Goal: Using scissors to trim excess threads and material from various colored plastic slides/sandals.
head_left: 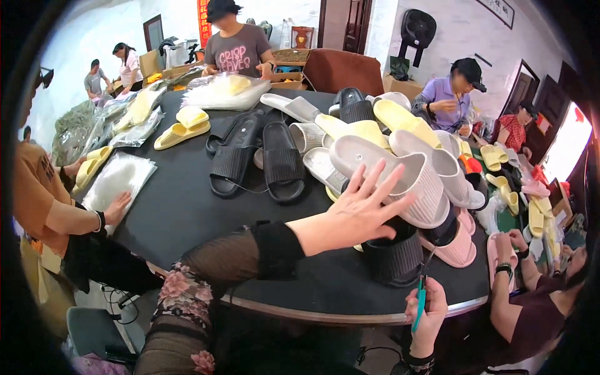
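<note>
My left hand (356, 209), fingers spread, reaches across the front of a heap of slippers. It is in front of a light grey slipper (425, 194); whether it touches it I cannot tell. At the table's near edge my right hand (431, 312) is closed around small teal-handled scissors (421, 303), their thin blades pointing up toward the pile. Close to the blades lie a black slipper (394, 256) and a pink slipper (455, 245). Left of the heap, a pair of black slippers (284, 162) is joined by a thin cord.
The dark table (181, 212) curves around in front of me. Yellow slippers (181, 130) and a stack of clear bags (225, 92) lie farther off. At the left a co-worker's hand (117, 208) rests on a plastic bag (115, 181). Another person (537, 294) works close at the right.
</note>
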Demonstrator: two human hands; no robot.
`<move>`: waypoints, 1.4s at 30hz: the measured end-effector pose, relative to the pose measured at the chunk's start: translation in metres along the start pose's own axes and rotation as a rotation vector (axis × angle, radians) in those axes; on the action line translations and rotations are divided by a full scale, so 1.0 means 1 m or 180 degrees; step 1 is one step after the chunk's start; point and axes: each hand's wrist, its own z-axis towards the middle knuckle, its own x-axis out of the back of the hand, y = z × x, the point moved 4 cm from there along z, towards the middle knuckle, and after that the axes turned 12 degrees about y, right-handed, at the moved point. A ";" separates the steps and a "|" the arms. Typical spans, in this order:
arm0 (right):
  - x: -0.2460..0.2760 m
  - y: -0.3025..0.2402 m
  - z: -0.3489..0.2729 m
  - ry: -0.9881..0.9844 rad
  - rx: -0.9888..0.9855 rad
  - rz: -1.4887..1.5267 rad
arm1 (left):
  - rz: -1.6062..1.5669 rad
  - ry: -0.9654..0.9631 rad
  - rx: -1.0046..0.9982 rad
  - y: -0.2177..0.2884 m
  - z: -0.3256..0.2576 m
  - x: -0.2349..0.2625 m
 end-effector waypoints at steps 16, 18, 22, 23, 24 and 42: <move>-0.013 0.029 0.003 0.0114 0.0055 0.0581 | 0.0795 -0.0910 -0.1398 -0.031 -0.008 -0.057; -0.012 0.039 0.001 0.0082 0.0089 0.0519 | 0.0605 -0.0936 -0.1300 -0.034 -0.001 -0.060; -0.011 0.047 -0.001 0.0093 0.0323 0.0377 | 0.0677 -0.1111 -0.1567 -0.037 0.018 -0.071; -0.012 0.049 -0.002 0.0066 0.0326 0.0381 | 0.0698 -0.1112 -0.1549 -0.040 0.022 -0.071; -0.010 0.051 -0.003 0.0170 0.0295 0.0192 | 0.0667 -0.1183 -0.1616 -0.039 0.029 -0.075; -0.015 0.057 -0.006 0.0396 0.0472 -0.0298 | 0.0435 -0.0707 -0.1268 -0.027 0.020 -0.076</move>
